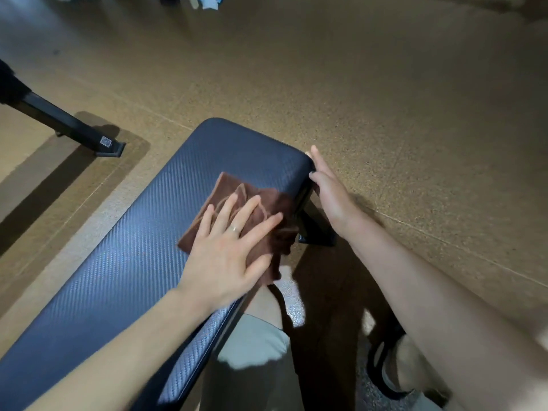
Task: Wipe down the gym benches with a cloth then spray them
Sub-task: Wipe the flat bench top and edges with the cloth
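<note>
Speckled tan flooring [370, 84] fills most of what I see, with a dark padded bench [133, 232] running from the lower left up to a rounded end near the middle. Its cover is textured navy and catches a soft sheen.

My left hand [228, 250] lies flat on a brown cloth [252, 203], fingers straight and spread, pressing it onto the bench top close to the right edge. A ring sits on one finger. Part of the cloth hangs over that edge, toward the floor.

My right hand [326, 185] is off the pad's top, held alongside the far right corner of the bench. Its fingers are straight and together, and the thumb touches the side of the pad; nothing is gripped in it.

Below the bench end I see a black metal leg [314, 229] with its foot on the floor, partly hidden by my right wrist. To the left, well apart from the bench, a black frame bar [74, 126] slants down to a capped foot, standing on a darker strip of floor. At the bottom I can make out my knee in pale shorts [252, 351] just beside the bench, and a dark sandal [382, 372] to the right. At the top edge something blue and white lies on the floor, too blurred to tell.
</note>
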`<state>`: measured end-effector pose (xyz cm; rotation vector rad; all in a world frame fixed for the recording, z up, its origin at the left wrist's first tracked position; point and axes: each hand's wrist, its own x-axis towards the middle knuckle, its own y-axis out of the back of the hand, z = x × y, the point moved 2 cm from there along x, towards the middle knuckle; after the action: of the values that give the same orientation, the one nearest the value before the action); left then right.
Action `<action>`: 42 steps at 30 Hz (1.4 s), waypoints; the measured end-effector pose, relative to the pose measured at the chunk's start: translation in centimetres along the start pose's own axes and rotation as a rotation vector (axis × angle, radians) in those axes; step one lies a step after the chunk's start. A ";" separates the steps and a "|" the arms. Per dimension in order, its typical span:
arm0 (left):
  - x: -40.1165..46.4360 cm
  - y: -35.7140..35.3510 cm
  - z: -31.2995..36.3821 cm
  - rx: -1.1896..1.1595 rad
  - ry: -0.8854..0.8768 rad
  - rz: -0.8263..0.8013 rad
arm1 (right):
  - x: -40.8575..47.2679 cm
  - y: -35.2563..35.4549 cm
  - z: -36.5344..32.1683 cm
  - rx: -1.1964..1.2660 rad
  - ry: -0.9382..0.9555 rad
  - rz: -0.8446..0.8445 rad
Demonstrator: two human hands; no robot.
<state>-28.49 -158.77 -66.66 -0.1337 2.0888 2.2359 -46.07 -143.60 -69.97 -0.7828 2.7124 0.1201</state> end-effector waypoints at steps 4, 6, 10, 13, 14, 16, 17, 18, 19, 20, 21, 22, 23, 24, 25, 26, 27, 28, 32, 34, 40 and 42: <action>6.4 0.5 0.6 0.038 0.016 -0.006 | -0.6 0.8 -1.3 0.160 -0.060 0.002; 5.9 0.5 0.8 0.026 0.042 0.017 | -0.7 1.0 -1.5 0.161 -0.052 0.013; -2.1 -0.1 0.7 -0.022 0.069 0.030 | -1.7 0.1 0.8 0.115 -0.061 0.039; -5.9 -0.6 0.0 -0.004 0.106 0.007 | -2.1 -0.2 3.1 -0.065 -0.123 0.084; -5.8 -0.7 0.0 0.000 0.118 0.002 | -2.4 -0.4 3.7 -0.145 -0.130 0.060; -3.5 -0.4 0.1 -0.010 0.124 0.010 | -2.5 -0.8 4.5 -0.267 -0.099 0.026; -1.7 -0.2 0.2 -0.015 0.121 0.020 | -2.4 -1.0 4.7 -0.285 -0.046 0.015; 0.5 0.0 0.3 -0.012 0.112 0.030 | -2.0 -1.1 5.1 -0.271 0.017 0.014; 3.0 0.1 0.4 -0.006 0.101 0.037 | -1.6 -1.2 5.5 -0.264 0.056 0.013; 5.5 0.3 0.6 -0.005 0.092 0.040 | -1.3 -1.1 5.8 -0.269 0.068 0.028; 7.9 0.5 0.8 -0.011 0.088 0.034 | -1.1 -0.9 5.7 -0.295 0.050 0.052; 9.8 0.7 1.0 -0.018 0.090 0.025 | -1.0 -0.8 5.4 -0.333 0.030 0.083; 11.1 0.8 1.2 -0.023 0.091 0.020 | -0.9 -0.6 5.1 -0.381 0.020 0.110; 11.7 0.8 1.2 -0.023 0.088 0.020 | -0.8 -0.5 4.7 -0.423 0.023 0.127; 11.4 0.9 1.1 -0.026 0.086 0.027 | -0.7 -0.4 4.3 -0.462 0.022 0.128; 10.4 0.9 1.0 -0.037 0.085 0.035 | -0.7 -0.5 4.0 -0.488 0.022 0.121; 8.7 0.8 0.8 -0.050 0.087 0.039 | -0.8 -0.4 3.7 -0.505 0.024 0.109; 6.7 0.7 0.6 -0.061 0.094 0.042 | -0.8 -0.4 3.7 -0.526 0.030 0.103; -0.2 0.1 -0.1 -0.042 0.151 -0.001 | -0.8 -0.3 4.0 -0.564 -0.025 0.097; 0.4 0.1 -0.1 -0.031 0.191 -0.013 | -0.8 -0.3 4.2 -0.582 -0.034 0.105; 11.9 1.1 1.4 -0.053 0.169 0.035 | -0.1 -0.2 4.7 -0.336 -0.006 0.117; 14.6 1.5 1.5 -0.064 0.150 0.025 | -0.4 -0.1 4.9 -0.211 -0.044 0.130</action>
<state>-43.15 -157.42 -66.76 -0.2899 2.1015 2.3771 -44.30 -142.70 -74.47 -0.6494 2.7373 0.4538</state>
